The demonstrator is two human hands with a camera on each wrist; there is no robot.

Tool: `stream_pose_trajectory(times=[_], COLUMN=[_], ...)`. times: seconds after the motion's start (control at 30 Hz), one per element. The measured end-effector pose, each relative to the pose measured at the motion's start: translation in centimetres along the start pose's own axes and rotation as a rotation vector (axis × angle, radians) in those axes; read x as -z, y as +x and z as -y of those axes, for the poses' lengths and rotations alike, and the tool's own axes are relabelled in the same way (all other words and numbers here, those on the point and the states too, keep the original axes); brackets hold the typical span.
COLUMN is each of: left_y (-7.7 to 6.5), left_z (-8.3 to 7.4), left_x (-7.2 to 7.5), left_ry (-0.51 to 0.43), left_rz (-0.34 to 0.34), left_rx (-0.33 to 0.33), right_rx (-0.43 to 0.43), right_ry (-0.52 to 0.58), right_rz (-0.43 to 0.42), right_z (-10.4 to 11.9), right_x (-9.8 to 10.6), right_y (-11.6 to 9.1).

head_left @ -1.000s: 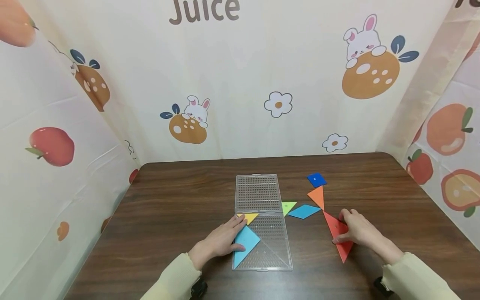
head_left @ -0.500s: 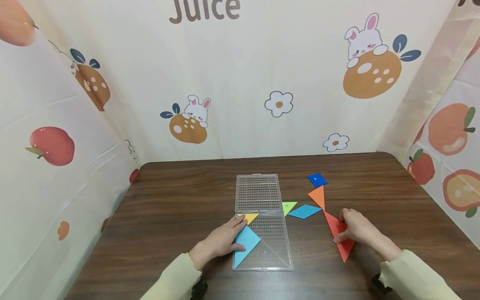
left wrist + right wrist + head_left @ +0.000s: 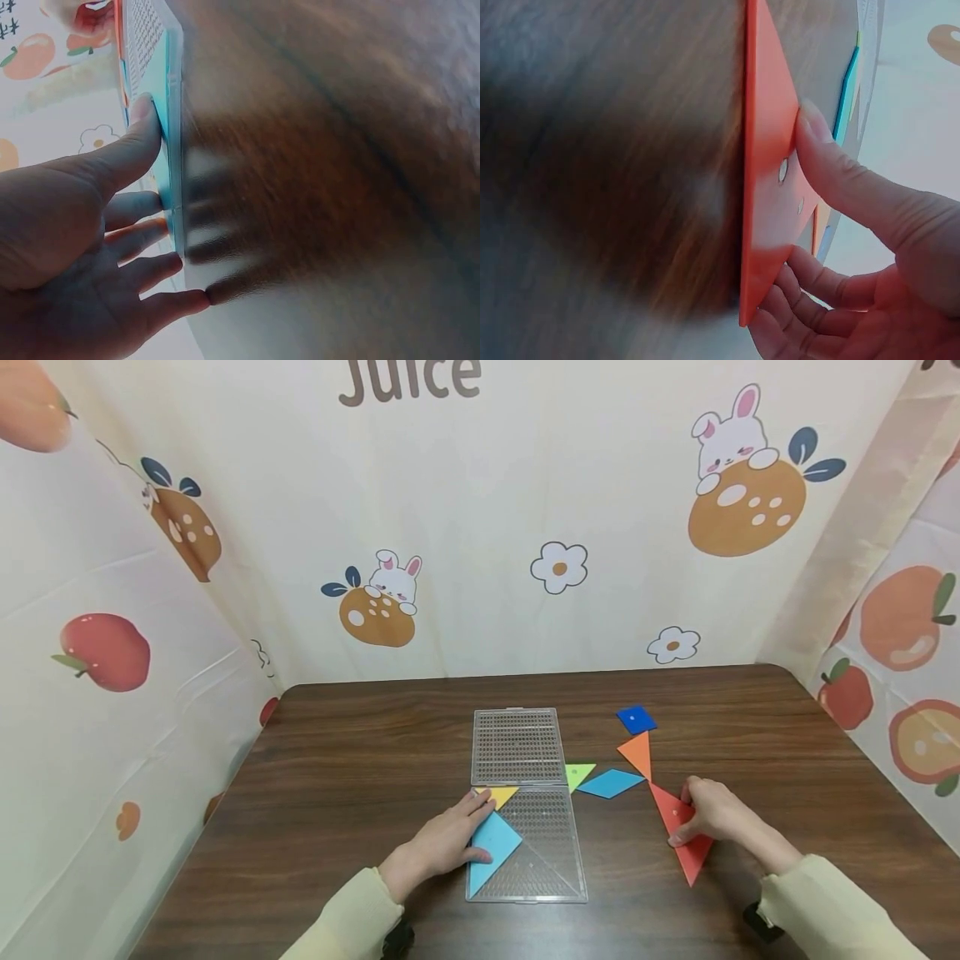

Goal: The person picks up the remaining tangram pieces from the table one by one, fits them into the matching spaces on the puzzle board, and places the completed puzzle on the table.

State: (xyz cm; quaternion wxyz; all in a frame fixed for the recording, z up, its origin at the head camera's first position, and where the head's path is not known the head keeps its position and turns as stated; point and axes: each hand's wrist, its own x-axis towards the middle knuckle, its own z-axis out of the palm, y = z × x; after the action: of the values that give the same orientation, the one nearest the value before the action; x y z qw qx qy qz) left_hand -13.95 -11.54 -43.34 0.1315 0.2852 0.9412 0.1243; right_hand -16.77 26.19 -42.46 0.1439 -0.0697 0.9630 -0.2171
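Hardly anything has moved since the earlier frame: the view has slid a touch, and my hands are where they were, though the red triangle [image 3: 690, 858] may have turned very slightly. It lies on the table [image 3: 300, 802] at lower right of the frame, its upper corner beside the orange triangle [image 3: 639, 756]. My right hand [image 3: 716, 817] pinches it, thumb at one edge, fingers curled against another. My left hand [image 3: 444, 841], lower centre, has its fingers spread and fairly straight, resting by the yellow triangle [image 3: 503, 795] and light blue triangle [image 3: 499, 841] along the clear case [image 3: 558, 827].

I'd expect the red piece to be light, stiff and slick-faced, likely plastic; the right wrist view shows a sheen and small holes. It's thin, so I'd hold opposite edges, away from the sharp corners; pressing its face would probably just skid it.
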Motion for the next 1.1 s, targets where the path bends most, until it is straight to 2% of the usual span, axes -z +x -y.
stream_pose_trajectory(times=[0.27,0.6,1.1], left_y=[0.2,0.1,-0.1], left_z=[0.0,0.0,0.1], left_x=[-0.2,-0.2,-0.3], left_ry=[0.022,0.017,0.007], left_rz=[-0.008,-0.013,-0.016], left_rx=[-0.008,-0.018,-0.016], right_rx=[-0.037,-0.063,-0.033], right_ry=[0.04,0.051,0.075], right_rz=[0.04,0.045,0.029], right_z=[-0.3,-0.2,-0.3], right_x=[0.4,0.8,2.0], right_y=[0.1,0.1,-0.2])
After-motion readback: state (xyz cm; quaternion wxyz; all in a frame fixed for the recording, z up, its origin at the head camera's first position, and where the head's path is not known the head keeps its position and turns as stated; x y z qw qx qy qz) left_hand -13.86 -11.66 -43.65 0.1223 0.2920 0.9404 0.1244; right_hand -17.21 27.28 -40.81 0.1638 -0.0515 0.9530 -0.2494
